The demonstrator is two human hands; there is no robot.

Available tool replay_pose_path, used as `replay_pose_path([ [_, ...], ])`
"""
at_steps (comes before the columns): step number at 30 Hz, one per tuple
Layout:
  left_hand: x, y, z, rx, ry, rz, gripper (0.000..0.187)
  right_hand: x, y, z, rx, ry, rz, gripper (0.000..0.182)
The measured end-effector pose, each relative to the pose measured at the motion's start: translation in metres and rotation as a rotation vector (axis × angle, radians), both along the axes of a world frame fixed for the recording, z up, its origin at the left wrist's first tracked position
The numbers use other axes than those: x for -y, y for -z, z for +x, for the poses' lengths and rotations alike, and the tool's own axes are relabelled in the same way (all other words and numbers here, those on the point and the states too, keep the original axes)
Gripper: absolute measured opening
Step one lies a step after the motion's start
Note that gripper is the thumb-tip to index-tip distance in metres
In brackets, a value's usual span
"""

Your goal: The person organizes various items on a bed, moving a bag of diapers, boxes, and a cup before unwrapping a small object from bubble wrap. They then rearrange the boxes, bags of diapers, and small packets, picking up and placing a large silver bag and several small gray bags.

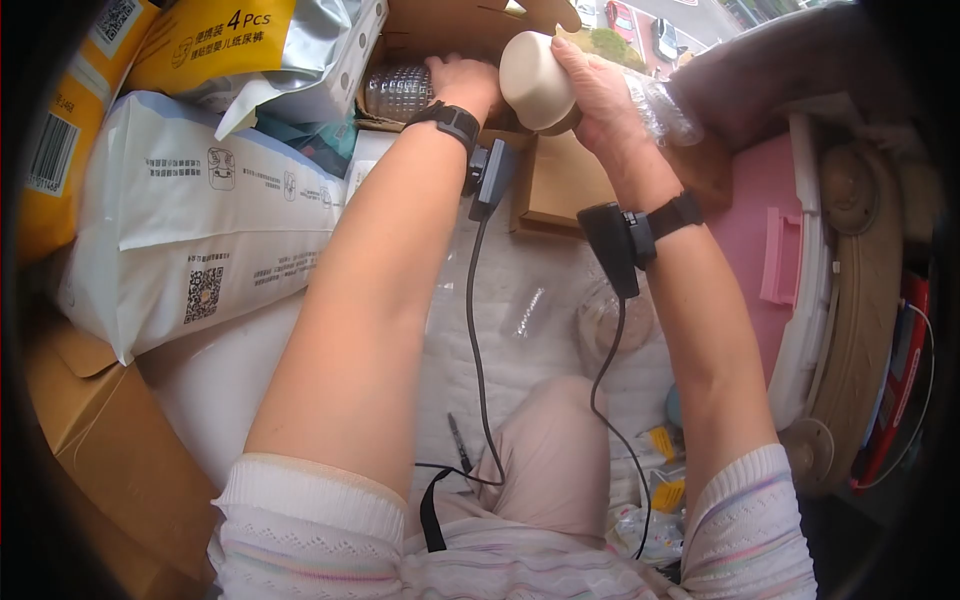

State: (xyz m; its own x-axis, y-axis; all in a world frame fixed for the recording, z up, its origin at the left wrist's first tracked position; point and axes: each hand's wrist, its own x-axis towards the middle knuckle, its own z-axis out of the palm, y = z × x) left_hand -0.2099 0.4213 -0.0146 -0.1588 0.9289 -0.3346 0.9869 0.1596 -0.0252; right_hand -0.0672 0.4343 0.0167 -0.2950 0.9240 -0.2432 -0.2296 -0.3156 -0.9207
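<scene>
My right hand (606,100) holds a cream-coloured rounded cup or jar (535,82) at the upper middle, thumb along its side. My left hand (466,82) reaches into an open cardboard box (425,28) at the top; its fingers are partly hidden inside. Right beside that hand, in the box, lies a clear, ridged plastic container (396,92). Whether the left hand grips anything cannot be seen. Clear plastic wrap (668,112) shows just right of the right hand.
White and yellow packages (220,200) fill the left side, above a brown carton (120,460). A smaller cardboard box (562,185) sits between the forearms. At right stands a pink and white bin (765,240). Black cables hang from both wrist devices.
</scene>
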Motion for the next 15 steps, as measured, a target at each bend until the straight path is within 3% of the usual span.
replay_pose_path([
  [11, 0.006, -0.001, -0.002, 0.029, -0.079, 0.125, 0.037, 0.005, -0.004, -0.004, 0.029, 0.01, 0.046, 0.035],
  [15, 0.01, -0.004, -0.007, 0.002, -0.063, 0.151, 0.038, -0.002, 0.008, -0.02, 0.323, 0.04, 0.236, 0.042],
])
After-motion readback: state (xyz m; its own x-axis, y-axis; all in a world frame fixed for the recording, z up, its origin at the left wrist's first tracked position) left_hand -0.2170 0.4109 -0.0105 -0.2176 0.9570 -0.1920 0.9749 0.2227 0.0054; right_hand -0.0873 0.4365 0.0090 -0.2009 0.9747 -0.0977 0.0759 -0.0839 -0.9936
